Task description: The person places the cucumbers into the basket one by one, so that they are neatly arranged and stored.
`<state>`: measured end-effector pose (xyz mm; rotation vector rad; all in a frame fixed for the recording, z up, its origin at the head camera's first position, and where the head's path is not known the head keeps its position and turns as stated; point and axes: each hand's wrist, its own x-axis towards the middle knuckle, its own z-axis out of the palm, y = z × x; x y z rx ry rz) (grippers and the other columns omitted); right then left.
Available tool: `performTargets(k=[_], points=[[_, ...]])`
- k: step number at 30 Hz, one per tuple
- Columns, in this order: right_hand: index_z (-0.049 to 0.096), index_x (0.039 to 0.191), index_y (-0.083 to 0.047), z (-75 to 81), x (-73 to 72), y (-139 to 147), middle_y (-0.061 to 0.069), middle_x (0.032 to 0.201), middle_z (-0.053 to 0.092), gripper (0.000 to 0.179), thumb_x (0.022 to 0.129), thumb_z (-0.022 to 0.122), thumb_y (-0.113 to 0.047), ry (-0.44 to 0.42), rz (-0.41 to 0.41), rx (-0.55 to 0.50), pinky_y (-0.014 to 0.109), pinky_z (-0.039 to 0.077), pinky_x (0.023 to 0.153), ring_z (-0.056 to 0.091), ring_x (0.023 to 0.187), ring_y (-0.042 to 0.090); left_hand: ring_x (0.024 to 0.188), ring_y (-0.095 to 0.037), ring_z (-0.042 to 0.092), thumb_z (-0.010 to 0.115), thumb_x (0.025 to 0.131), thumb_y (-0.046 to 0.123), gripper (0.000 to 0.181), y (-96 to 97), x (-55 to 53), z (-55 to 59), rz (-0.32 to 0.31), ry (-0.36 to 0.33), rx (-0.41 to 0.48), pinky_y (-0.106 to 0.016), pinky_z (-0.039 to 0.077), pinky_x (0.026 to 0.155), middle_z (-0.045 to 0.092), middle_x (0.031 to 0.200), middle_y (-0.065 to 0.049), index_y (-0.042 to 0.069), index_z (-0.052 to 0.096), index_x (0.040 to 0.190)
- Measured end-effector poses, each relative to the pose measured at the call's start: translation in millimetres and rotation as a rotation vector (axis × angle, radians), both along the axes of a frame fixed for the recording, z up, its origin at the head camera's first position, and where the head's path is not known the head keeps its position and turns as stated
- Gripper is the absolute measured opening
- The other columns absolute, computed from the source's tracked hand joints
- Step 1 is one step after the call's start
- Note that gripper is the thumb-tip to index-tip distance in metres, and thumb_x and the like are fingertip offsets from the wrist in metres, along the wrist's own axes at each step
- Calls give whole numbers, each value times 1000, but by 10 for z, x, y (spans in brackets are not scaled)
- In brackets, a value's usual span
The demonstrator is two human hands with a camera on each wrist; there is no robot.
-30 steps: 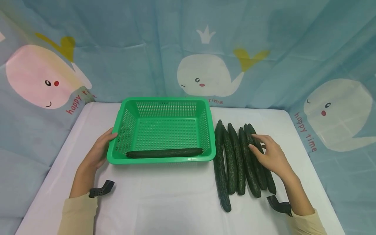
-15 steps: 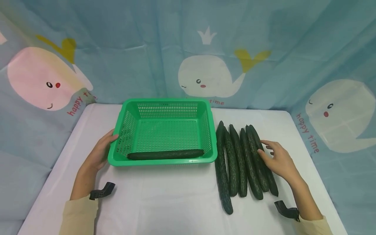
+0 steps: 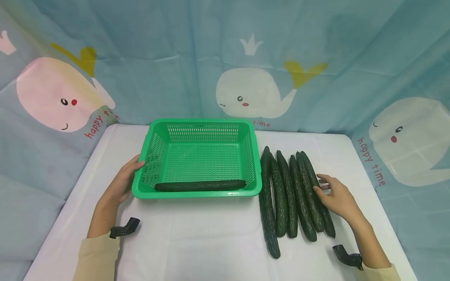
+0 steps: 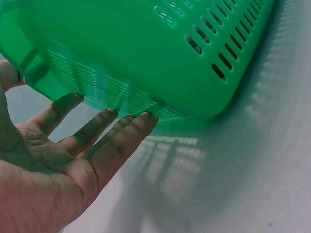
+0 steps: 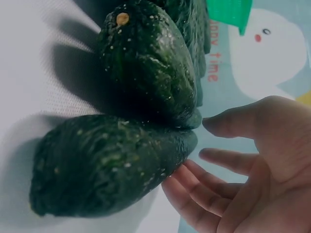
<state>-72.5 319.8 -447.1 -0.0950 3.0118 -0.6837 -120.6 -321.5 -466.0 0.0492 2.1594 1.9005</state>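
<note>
My left hand (image 3: 121,183) holds the left side of a green plastic basket (image 3: 197,194), the thumb over its rim. In the left wrist view the fingers (image 4: 124,141) lie against the slotted outer wall. One long dark cucumber (image 3: 200,185) lies crosswise inside, along the near wall. Several more cucumbers lie side by side to the right of the basket. At the outermost cucumber (image 3: 327,219) is my right hand (image 3: 335,197), thumb and fingers spread apart. In the right wrist view its fingertips (image 5: 171,187) are at that cucumber's outer side; the thumb tip is near its far end.
A white cloth (image 3: 197,238) covers the table. Blue curtain fabric (image 3: 158,78) with printed whales stands behind and at both sides. The leftmost cucumber (image 3: 268,218) lies close against the basket's right side. Black camera mounts (image 3: 346,257) sit on both wrists.
My right hand has moved right and nearer, from over the right-hand cucumbers to the outermost one. The left hand stays on the basket. The view has shifted slightly.
</note>
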Motion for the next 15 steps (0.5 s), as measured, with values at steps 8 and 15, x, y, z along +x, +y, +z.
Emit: performTargets(k=[8,15], points=[[51,146,13,-48,-10,7,37,127,66,57,100,68,-17,-74,-15,12,61,61,77,69,107,51,120,3,60,36,115,42,70,-39,48,7,-11,-22,-5,-17,58,94,49,139,13,9,12,171],[56,140,16,-11,-44,29,35,118,69,55,96,70,-15,-117,-27,58,59,61,73,72,99,46,122,0,58,37,114,45,70,-27,19,12,-21,-41,5,-17,56,96,47,144,8,12,13,171]])
